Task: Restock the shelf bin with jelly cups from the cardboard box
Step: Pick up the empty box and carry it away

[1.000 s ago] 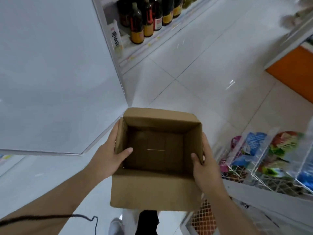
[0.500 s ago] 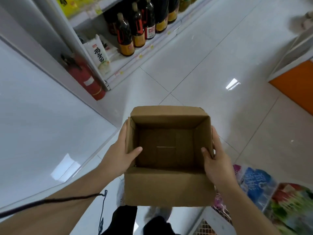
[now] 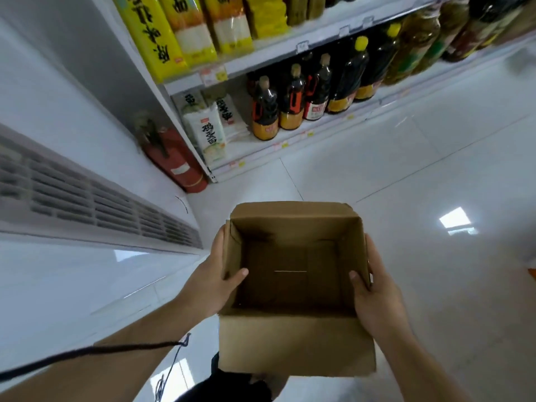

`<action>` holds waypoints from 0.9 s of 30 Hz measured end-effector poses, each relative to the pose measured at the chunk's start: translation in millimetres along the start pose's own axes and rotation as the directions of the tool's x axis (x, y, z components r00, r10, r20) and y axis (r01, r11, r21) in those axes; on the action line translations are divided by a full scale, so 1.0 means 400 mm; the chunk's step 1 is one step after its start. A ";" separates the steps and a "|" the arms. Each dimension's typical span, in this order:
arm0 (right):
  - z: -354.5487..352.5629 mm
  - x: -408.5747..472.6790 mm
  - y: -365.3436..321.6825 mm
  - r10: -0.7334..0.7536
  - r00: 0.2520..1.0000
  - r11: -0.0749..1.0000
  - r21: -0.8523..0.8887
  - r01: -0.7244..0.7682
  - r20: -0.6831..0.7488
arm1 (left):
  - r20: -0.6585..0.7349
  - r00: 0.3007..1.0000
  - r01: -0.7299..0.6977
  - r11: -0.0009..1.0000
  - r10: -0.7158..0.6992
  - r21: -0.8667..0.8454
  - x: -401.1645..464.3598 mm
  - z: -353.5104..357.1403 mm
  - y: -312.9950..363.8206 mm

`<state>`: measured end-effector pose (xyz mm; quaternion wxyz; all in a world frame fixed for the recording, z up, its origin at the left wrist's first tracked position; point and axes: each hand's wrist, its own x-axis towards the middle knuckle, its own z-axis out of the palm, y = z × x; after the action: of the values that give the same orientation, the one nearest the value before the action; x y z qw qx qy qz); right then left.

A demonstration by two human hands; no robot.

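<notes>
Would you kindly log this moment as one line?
left hand: grips cardboard box | right hand: grips box | box: no jelly cups visible inside

Large dark Chinese characters are printed down the yellow packets (image 3: 158, 39) on the upper shelf; they are too blurred to be read. Black Chinese characters are printed on the white noodle bag (image 3: 209, 132) on the bottom shelf. Bottle labels (image 3: 264, 129) and price tags (image 3: 214, 75) are illegible.

Glossy white tiled floor (image 3: 406, 175), white shelving (image 3: 290, 50), vented white cabinet (image 3: 87, 198)
</notes>
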<state>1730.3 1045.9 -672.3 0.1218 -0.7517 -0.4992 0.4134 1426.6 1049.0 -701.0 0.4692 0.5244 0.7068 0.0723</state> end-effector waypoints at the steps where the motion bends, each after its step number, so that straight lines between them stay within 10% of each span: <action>1: -0.009 0.046 -0.020 -0.007 1.000 1.000 -0.019 0.008 0.021 | -0.013 1.000 0.010 1.000 -0.010 -0.008 0.030 -0.008 0.011; 27: 0.490 1.137 -0.144 -0.297 0.813 0.878 -0.192 0.439 0.500 | -0.426 0.761 0.242 0.823 -0.489 -0.513 0.816 0.141 -0.292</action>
<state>1620.1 1415.0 -988.5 -0.0353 -0.5305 -0.7073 0.4660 1386.6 1239.7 -993.2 0.3585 0.2134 0.8663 0.2748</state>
